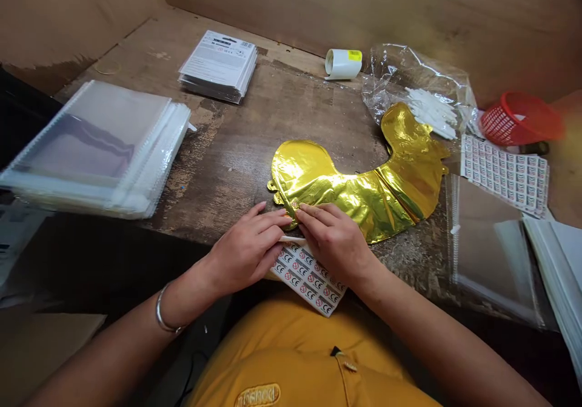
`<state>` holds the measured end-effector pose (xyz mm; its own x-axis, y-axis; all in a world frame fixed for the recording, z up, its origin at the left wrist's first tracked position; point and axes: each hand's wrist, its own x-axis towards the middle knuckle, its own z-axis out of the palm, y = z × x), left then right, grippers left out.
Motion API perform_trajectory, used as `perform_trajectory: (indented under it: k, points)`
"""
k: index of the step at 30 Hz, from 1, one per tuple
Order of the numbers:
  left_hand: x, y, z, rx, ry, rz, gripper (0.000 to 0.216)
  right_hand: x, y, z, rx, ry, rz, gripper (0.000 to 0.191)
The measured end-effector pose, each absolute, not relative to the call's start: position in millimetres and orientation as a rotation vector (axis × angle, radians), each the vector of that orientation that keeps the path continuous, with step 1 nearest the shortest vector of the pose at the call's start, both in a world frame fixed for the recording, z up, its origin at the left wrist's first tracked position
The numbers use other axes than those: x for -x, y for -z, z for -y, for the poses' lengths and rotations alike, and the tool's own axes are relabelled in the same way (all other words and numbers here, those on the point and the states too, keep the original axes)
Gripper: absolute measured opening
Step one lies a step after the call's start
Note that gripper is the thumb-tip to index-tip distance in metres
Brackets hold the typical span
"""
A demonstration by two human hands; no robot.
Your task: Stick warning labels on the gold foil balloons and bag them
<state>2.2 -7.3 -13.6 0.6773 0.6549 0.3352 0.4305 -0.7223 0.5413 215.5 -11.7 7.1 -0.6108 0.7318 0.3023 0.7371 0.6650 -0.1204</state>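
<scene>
Both hands, left (248, 250) and right (334, 240), fingers narrow, pinch the near edge of the crinkled gold foil balloon (359, 182) at 6 o'clock, over a printed sticker sheet (309, 276). Risk: foil creasing under pressure.

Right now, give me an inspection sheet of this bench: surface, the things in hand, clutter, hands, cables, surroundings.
Surface: worn wooden bench, scuffed, finish flaking.
Things in hand: gold foil balloon, deflated, lying flat; sticker sheet at the near edge, partly under the hands; thin white stick between the hands.
Clutter: clear sleeves stacked left; card packs at back; tape roll; bag of white sticks; red basket; second sticker sheet; more sleeves right.
Hands: left hand and right hand both pressed on the balloon's near edge; bangle on left wrist.
Cables: nothing seen.
Surroundings: plywood walls around the bench.
</scene>
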Motion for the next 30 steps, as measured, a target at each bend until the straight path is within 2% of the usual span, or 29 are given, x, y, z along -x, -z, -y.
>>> perform_trajectory:
  k: [5, 8, 11, 14, 17, 22, 24, 26, 29, 30]
  points:
    - [1, 2, 12, -2.482, -0.754, -0.962, 0.010, -213, -1, 11, 1.264, 0.050, 2.523, 0.023]
    - [1, -5, 13, -2.522, -0.755, -1.043, 0.009, -214, -7, 2, 1.481, -0.118, 2.312, 0.019]
    - [-1, -12, 11, -2.556, -0.740, -1.049, 0.009, -217, -13, -7, 1.643, -0.422, 2.026, 0.016]
    - [-5, -19, 6, -2.608, -0.739, -0.963, 0.009, -220, -17, -15, 1.668, -0.715, 1.853, 0.027]
    - [-13, -23, 0, -2.651, -0.716, -0.842, 0.009, -221, -19, -23, 1.675, -0.846, 1.820, 0.036]
    - [-26, -15, -15, -2.713, -0.529, -0.671, 0.009, -223, -25, -35, 1.697, -0.997, 1.768, 0.037]
    - [-29, -8, -20, -2.693, -0.482, -0.623, 0.010, -225, -28, -32, 1.714, -0.883, 1.784, 0.033]
    - [-30, -3, -23, -2.656, -0.481, -0.611, 0.011, -226, -30, -20, 1.675, -0.592, 1.867, 0.023]
    - [-30, 0, -23, -2.630, -0.503, -0.645, 0.010, -222, -31, 5, 1.556, -0.284, 2.102, 0.043]
    - [-29, 0, -23, -2.624, -0.504, -0.656, 0.010, -221, -31, 11, 1.547, -0.264, 2.165, 0.041]
